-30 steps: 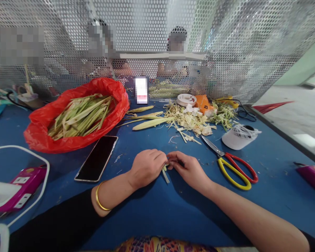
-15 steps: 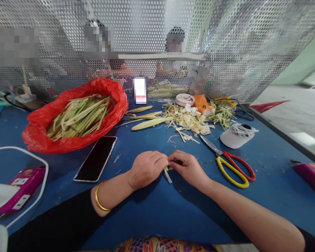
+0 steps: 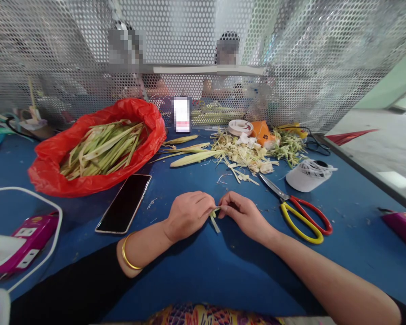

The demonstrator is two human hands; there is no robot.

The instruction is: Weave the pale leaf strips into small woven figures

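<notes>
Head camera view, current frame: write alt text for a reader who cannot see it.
A person's left hand and right hand hold a small pale green strip between them at a blue table. On the left are a red bag of long leaf strips and a phone; on the right, red-and-yellow-handled scissors and a white spool.

Along the table's (image 3: pixel 196 280) far edge stands a perforated screen (image 3: pixel 291 54), a propped phone (image 3: pixel 182 113) before it. Left of that phone, a plastic bag (image 3: pixel 91 184) holds leaf strips (image 3: pixel 103 151). A smartphone (image 3: pixel 124 204) lies before the bag, a power strip (image 3: pixel 42 228) further left. Toward the far right corner sits a scrap heap (image 3: pixel 242 153), a tape roll (image 3: pixel 238 132) behind it. Scissors (image 3: pixel 284 197) lie before the heap, with a thread spool (image 3: pixel 302 180) nearer the right edge.
</notes>
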